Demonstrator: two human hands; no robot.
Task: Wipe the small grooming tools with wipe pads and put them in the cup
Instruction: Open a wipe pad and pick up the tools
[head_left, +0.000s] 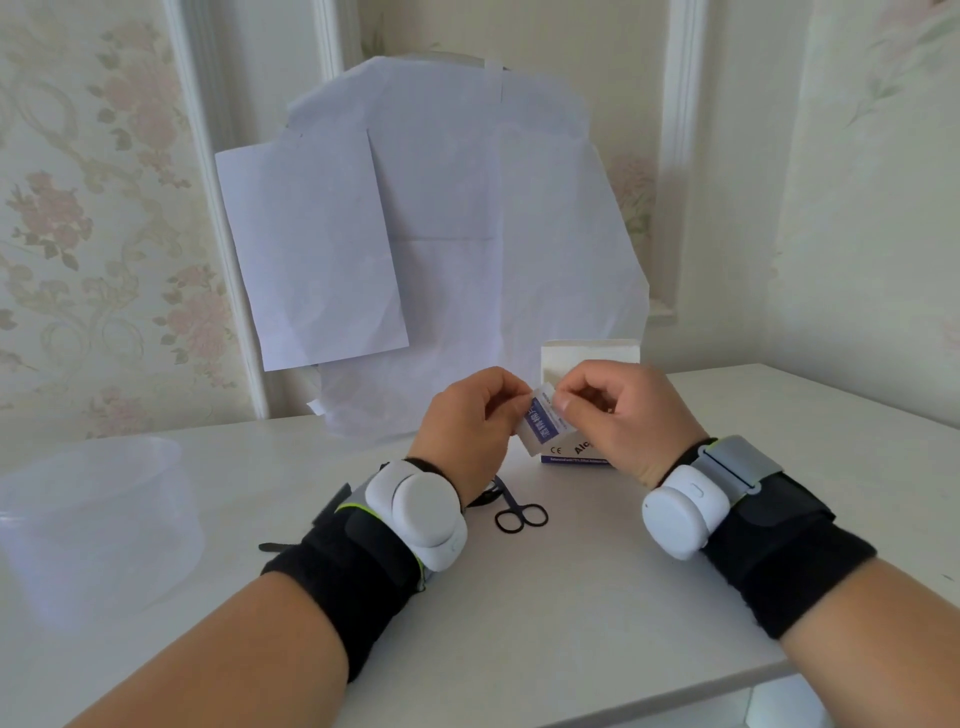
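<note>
Head view: we see the left hand (470, 415) and right hand (618, 410) each pinching a top corner of a small blue-and-white foil wipe-pad sachet (540, 423), held above the white table (571, 597). Small black scissors (517, 512) lie beneath the left wrist. A clear plastic cup (93, 525) stands far left.

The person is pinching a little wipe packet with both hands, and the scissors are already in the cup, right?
Not quite. Both hands, left hand and right hand, do pinch the packet, but the head view shows the scissors lying on the table, not in the cup.
</note>
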